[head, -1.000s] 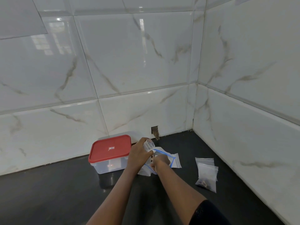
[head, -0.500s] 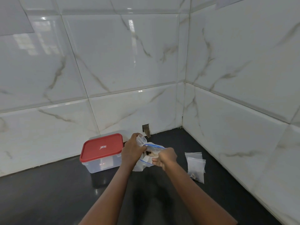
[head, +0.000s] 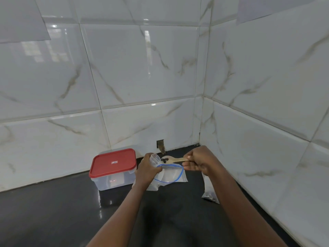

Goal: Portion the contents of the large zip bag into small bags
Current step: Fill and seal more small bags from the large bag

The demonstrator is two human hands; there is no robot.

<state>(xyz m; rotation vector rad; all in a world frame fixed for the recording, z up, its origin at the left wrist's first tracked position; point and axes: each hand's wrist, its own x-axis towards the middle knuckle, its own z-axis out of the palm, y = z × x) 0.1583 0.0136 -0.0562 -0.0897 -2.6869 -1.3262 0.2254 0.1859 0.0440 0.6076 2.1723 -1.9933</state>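
Observation:
The large zip bag [head: 171,175], clear with a blue zip line, lies on the dark counter with its mouth held wide. My left hand [head: 147,169] grips a small clear bag [head: 154,158] with its mouth up, and also pinches the large bag's rim. My right hand [head: 199,162] holds the handle of a wooden spoon [head: 175,159]. The spoon's bowl carries a few dark pieces and hovers just right of the small bag's mouth, above the large bag. A filled small bag [head: 210,190] lies on the counter to the right, partly hidden by my right forearm.
A clear plastic box with a red lid [head: 113,164] stands shut just left of my left hand. Tiled walls meet in a corner close behind and to the right. The dark counter [head: 53,216] stretches to the left and front.
My right hand has lifted the wooden spoon out of the large bag with dark pieces on it and brought it level with the small bag's mouth. The left hand stayed in place.

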